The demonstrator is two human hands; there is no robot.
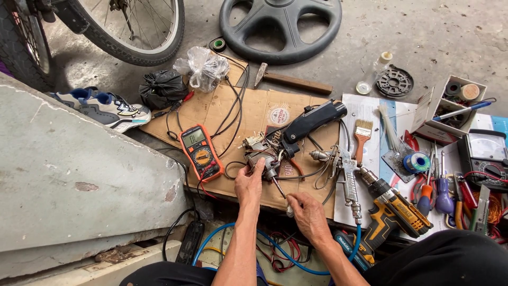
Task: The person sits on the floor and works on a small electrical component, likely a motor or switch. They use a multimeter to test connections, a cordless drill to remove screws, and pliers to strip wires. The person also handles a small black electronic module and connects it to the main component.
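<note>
Concrete floor point(439, 37) bears flattened cardboard point(238, 114); left hand point(248, 185) fingers clamp a motor assembly point(264, 153), right hand point(307, 212) fingers grip a screwdriver point(280, 191).

A small motor part point(262, 151) with bare metal and loose wires lies on the brown cardboard point(222, 108). A thin screwdriver point(280, 191) leans with its tip up against the part

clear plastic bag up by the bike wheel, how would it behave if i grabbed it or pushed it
The clear plastic bag is crumpled and knotted at the top, so it would probably crush and sag in a grip rather than hold shape. It looks light for its bulk. Pushed, it would likely slide on the cardboard rather than roll, perhaps snagging the black wires beside it.
</note>
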